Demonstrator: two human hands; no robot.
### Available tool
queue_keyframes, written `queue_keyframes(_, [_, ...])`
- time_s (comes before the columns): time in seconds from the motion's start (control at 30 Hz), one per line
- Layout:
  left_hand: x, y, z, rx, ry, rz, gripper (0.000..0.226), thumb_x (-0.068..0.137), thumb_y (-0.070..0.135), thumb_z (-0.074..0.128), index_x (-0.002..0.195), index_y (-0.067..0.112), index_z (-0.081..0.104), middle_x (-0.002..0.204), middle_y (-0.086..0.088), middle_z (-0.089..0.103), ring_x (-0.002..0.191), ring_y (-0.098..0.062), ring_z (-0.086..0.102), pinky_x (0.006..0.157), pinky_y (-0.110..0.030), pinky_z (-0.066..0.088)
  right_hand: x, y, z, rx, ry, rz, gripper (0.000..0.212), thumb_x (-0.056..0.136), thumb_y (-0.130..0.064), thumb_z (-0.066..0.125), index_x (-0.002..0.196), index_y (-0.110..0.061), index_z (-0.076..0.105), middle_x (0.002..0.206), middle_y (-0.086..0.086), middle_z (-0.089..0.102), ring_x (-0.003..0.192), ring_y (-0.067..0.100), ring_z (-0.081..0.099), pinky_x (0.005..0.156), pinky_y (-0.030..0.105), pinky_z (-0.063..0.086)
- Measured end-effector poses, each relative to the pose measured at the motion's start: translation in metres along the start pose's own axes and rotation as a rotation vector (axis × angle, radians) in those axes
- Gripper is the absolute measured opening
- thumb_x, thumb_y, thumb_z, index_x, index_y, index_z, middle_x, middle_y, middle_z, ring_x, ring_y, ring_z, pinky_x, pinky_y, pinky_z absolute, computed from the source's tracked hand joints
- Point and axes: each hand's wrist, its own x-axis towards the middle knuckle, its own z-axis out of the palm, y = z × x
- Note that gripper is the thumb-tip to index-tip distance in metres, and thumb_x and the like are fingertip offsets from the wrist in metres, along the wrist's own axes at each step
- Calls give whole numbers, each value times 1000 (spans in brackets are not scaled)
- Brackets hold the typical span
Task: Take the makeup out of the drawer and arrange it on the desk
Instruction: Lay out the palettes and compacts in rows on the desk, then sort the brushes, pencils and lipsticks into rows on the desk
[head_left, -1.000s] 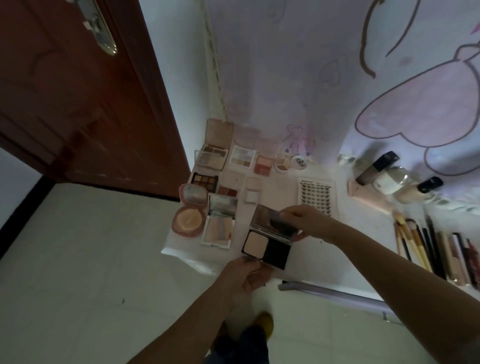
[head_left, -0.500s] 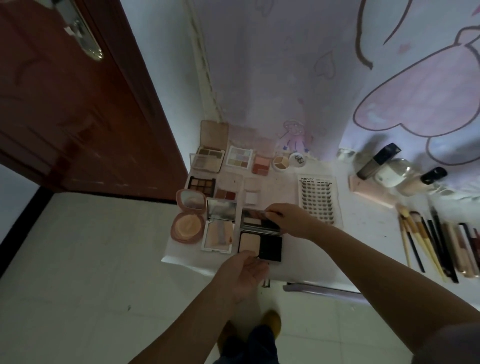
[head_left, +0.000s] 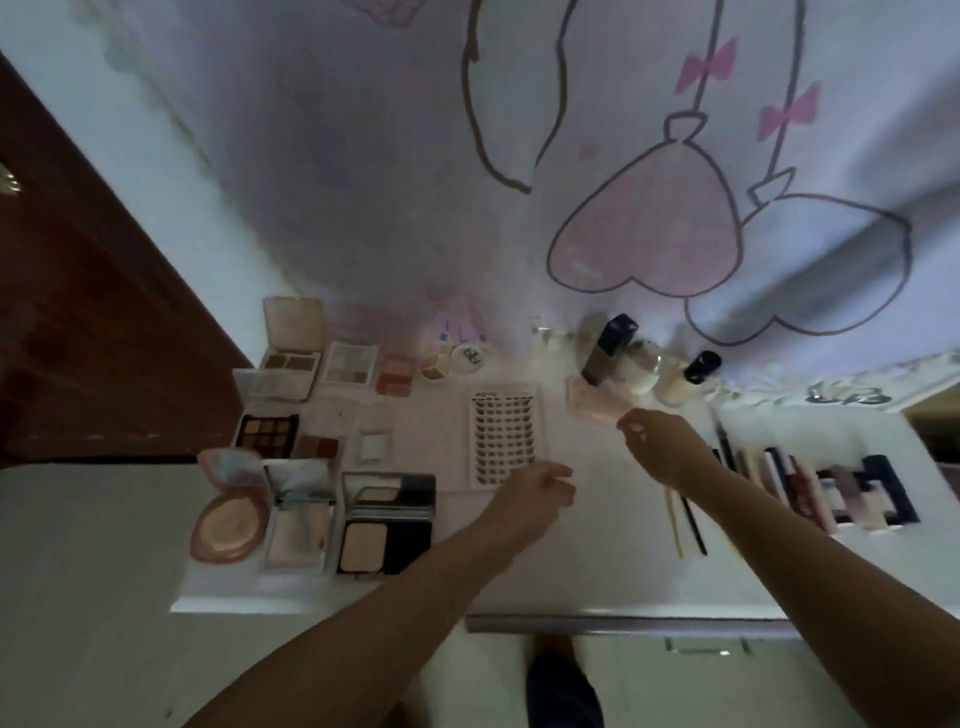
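Arranging step. Palettes and compacts (head_left: 387, 522) laid in rows at counter (head_left: 587, 571) left; lash card (head_left: 504, 441) centre; bottles (head_left: 610, 351), brushes right. Left hand (head_left: 535, 491) loosely curled, empty, above the counter. Right hand (head_left: 657, 441) half-open, empty, near pink tube (head_left: 592, 408). Likely next: straighten tube.

Dim, bluish light. White tabletop (head_left: 597, 582) against a wall hung with pale cloth (head_left: 363, 156) printed with pink hearts and bows. Dark red-brown wooden door (head_left: 78, 338) at left. Pale tiled floor (head_left: 78, 597) below.
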Motion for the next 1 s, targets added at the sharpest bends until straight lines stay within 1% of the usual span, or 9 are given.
queue_keyframes(0.1, [54, 24, 32, 526, 100, 284, 41, 95, 11, 42, 136, 11, 44, 139, -9, 47, 125, -23, 46, 104, -29, 36, 19, 35, -1, -152, -14, -52, 33, 94, -22, 46, 126, -18, 52, 126, 7, 55, 113, 25, 51, 94, 37, 46])
queue_keyframes(0.23, [107, 31, 51, 818, 86, 355, 51, 95, 4, 38, 145, 8, 28, 153, -9, 27, 138, -22, 29, 108, -24, 22, 36, 46, 14, -227, -79, -184, 43, 92, -32, 51, 130, -15, 39, 130, 9, 45, 117, 29, 47, 87, 39, 45])
queue_keyframes(0.4, [131, 25, 62, 1243, 41, 285, 57, 94, 5, 39, 147, 9, 19, 154, -12, 18, 140, -29, 19, 110, -43, 30, 44, 46, 23, -338, -13, -249, 44, 93, -28, 47, 131, -11, 34, 123, 9, 49, 105, 29, 54, 72, 34, 44])
queue_keyframes(0.53, [129, 26, 66, 1348, 150, 357, 58, 89, 5, 44, 143, 12, 25, 145, -12, 28, 130, -30, 30, 96, -43, 42, 39, 46, 4, -213, -62, -278, 41, 94, -24, 46, 131, -9, 36, 123, 11, 49, 104, 27, 55, 74, 34, 45])
queue_keyframes(0.63, [125, 28, 68, 1293, 208, 432, 54, 89, 7, 44, 141, 14, 31, 138, -11, 38, 125, -29, 38, 93, -40, 39, 29, 40, -33, -65, -143, -282, 32, 93, -24, 50, 121, -7, 47, 116, 13, 55, 102, 25, 56, 79, 33, 46])
queue_keyframes(0.73, [110, 39, 76, 1107, 188, 525, 33, 94, 16, 42, 126, 13, 47, 118, -11, 56, 104, -28, 55, 83, -34, 39, 13, 36, -76, 91, -231, -260, 24, 93, -26, 52, 109, -9, 55, 97, 7, 62, 82, 17, 61, 63, 24, 45])
queue_keyframes(0.8, [90, 43, 82, 766, 102, 483, 27, 94, 20, 46, 120, 13, 50, 105, -7, 61, 87, -22, 57, 69, -25, 42, -3, 36, -100, 208, -296, -248, 13, 93, -29, 52, 101, -19, 55, 88, -2, 59, 69, 5, 57, 53, 16, 43])
queue_keyframes(0.87, [66, 45, 84, 461, 10, 422, 23, 93, 21, 52, 114, 15, 52, 93, 0, 60, 79, -16, 57, 65, -22, 46, -20, 35, -115, 364, -344, -262, 8, 94, -29, 51, 96, -24, 58, 91, -2, 60, 72, 6, 60, 52, 15, 47])
queue_keyframes(1.0, [16, 45, 74, 250, -184, 276, 14, 92, 24, 55, 103, 15, 55, 76, 0, 56, 63, -11, 55, 63, -28, 53, -57, 24, -114, 394, -341, -365, 14, 97, -34, 45, 86, -32, 54, 85, -7, 59, 68, 0, 59, 57, 15, 44])
